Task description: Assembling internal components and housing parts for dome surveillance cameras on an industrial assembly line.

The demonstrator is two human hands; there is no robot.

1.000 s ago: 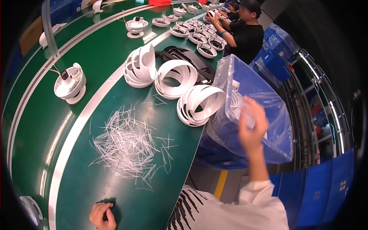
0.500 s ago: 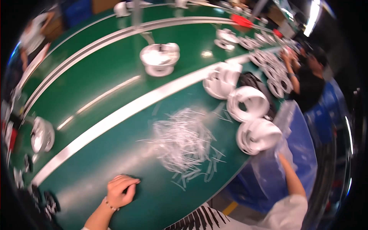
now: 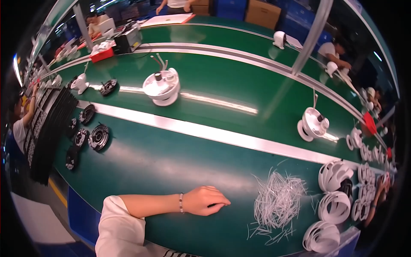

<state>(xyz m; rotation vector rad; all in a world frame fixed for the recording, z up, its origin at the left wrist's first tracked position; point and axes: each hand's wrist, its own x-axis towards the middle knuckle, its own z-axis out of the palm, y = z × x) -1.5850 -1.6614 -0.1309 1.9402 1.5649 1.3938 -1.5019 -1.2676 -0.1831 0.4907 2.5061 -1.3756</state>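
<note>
Green worktop [image 3: 171,162] carries the left hand [image 3: 205,201], its grip loosely curled on nothing, just left of the thin white strips [image 3: 278,203], so taking one likely needs a short reach right; the right hand [image 3: 384,182] is too dim to tell.

Head-worn fisheye view (single), looking down over green bench [image 3: 171,167]
</note>
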